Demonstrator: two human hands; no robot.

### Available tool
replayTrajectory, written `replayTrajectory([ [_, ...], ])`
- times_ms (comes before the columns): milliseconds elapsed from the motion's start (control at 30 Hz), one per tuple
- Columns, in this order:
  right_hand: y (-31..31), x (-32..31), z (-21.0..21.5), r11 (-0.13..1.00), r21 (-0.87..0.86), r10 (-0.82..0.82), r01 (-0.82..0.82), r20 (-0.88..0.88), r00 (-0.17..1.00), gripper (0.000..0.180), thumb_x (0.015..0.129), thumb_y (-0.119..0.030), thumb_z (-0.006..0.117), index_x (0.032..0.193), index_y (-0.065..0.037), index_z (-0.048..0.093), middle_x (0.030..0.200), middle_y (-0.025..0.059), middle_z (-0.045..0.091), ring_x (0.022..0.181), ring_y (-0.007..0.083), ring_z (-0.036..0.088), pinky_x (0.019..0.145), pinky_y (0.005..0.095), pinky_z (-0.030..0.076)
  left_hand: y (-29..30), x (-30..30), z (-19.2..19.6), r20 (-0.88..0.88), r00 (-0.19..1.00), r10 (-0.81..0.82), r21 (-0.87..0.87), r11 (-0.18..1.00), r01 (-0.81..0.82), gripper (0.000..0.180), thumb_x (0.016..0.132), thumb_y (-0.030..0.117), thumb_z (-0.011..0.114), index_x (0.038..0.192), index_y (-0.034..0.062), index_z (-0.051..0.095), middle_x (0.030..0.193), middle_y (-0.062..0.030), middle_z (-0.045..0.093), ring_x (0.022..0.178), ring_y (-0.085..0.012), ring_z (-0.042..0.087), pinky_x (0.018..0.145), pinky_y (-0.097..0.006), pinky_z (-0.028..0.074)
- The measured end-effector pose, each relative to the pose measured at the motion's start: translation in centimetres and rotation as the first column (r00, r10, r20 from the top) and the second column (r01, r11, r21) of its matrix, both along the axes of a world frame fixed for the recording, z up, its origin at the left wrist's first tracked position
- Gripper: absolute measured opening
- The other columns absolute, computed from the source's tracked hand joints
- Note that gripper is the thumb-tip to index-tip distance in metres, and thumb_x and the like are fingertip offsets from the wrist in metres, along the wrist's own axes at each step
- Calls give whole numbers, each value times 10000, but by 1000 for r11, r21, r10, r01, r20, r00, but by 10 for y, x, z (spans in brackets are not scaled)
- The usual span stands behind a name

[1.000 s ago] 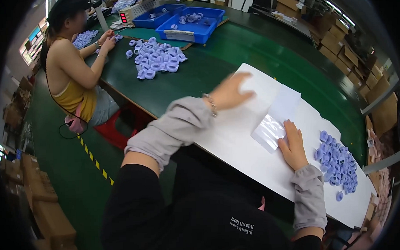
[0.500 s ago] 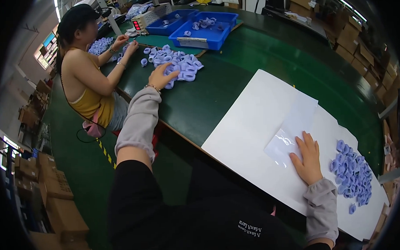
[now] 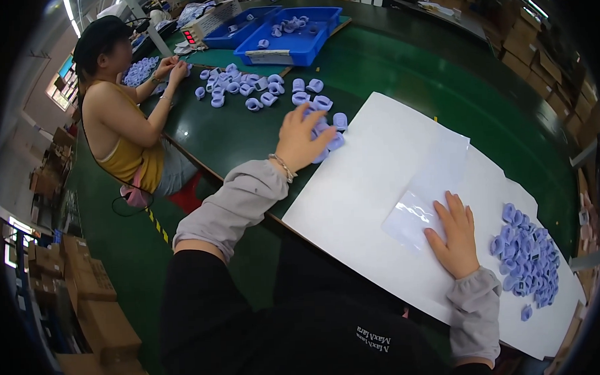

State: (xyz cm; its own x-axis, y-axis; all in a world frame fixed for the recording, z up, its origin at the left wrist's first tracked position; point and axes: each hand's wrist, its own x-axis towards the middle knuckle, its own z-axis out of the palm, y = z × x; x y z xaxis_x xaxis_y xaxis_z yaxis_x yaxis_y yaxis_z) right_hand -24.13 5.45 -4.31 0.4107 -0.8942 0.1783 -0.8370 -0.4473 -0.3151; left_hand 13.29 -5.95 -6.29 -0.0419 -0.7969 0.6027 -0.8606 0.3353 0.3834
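My left hand, fingers spread and curved, rests against a small cluster of lavender ring-shaped plastic pieces at the left edge of a large white sheet. Some of those pieces are partly hidden beneath its fingers. Flat on the white sheet, my right hand touches the edge of a clear glossy plastic film with its fingers apart. To the right of that hand lies a dense pile of similar lavender pieces, some with dark faces. More loose lavender pieces are scattered on the green table farther left.
A co-worker sits at the left, both hands together near another lavender heap. Blue trays stand at the back beside a device with a red display. Cardboard boxes are stacked at the lower left.
My left hand has moved right across the table, and several lavender pieces have slid with it to the white sheet's edge. The remaining heap is more spread out. My right hand stays on the film.
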Motion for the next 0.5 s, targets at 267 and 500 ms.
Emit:
replayTrajectory([
  [267, -6, -11, 2, 999, 6, 33, -33, -8, 999, 533, 789, -230, 641, 1275, -66, 498, 1435, 184, 350, 1344, 365, 294, 1100, 519, 160, -26, -32, 30, 65, 998, -18, -208, 978, 31, 469, 802, 420, 643, 1140, 97, 601, 1232, -216, 499, 1137, -395, 463, 962, -486, 353],
  [500, -2, -30, -6, 997, 71, -1, -3, 45, 999, 539, 785, -295, 649, 1272, -104, 519, 1421, 184, 370, 1339, 357, 301, 1082, 578, 145, -127, 72, 25, 197, 896, 398, 234, 868, -438, 705, 768, 695, 514, 1267, 200, 571, 1351, -152, 489, 1272, -321, 424, 1047, -458, 320],
])
